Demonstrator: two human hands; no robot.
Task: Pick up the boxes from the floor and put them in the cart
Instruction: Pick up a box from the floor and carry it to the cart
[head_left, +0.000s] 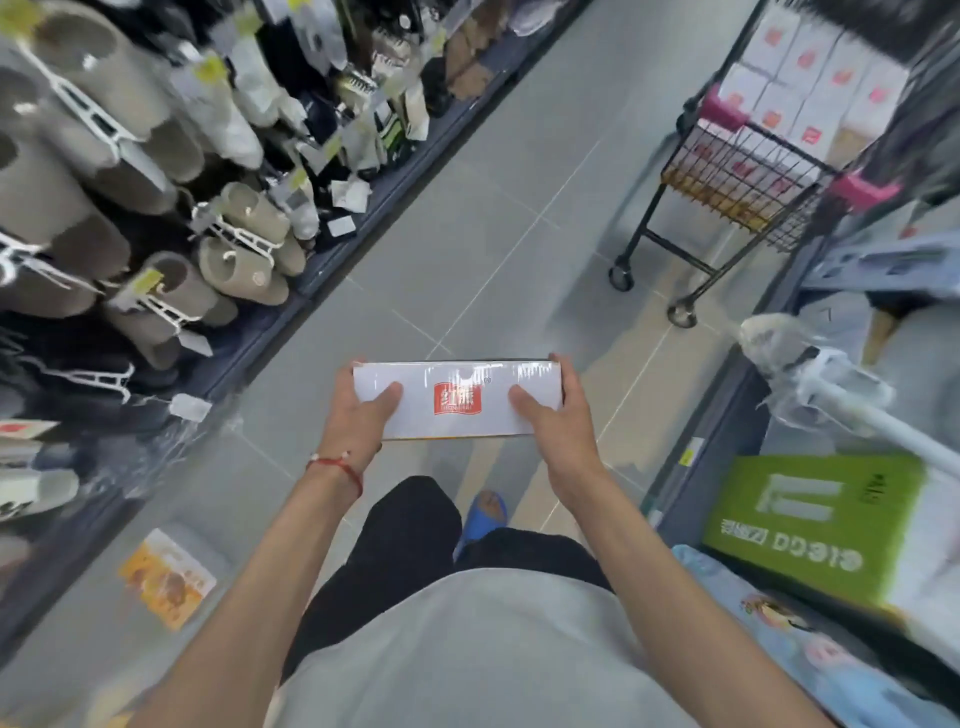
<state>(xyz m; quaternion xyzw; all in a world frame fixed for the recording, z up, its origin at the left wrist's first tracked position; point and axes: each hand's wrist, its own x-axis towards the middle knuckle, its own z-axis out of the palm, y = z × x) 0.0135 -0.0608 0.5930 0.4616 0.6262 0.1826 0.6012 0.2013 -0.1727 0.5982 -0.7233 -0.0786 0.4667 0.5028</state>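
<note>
The left hand (358, 410) and right hand (550, 415) grip the two short ends of a white box (457, 397), thumbs on its top face, holding it level above the floor (467, 249). The cart (737, 171) stands well apart against the right-hand shelving, already stacked with matching boxes (815, 78); another box (166, 584) lies on the floor by the left shelf base

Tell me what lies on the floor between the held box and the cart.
Only bare grey floor tiles, in the head view, between the white box and the cart.
</note>
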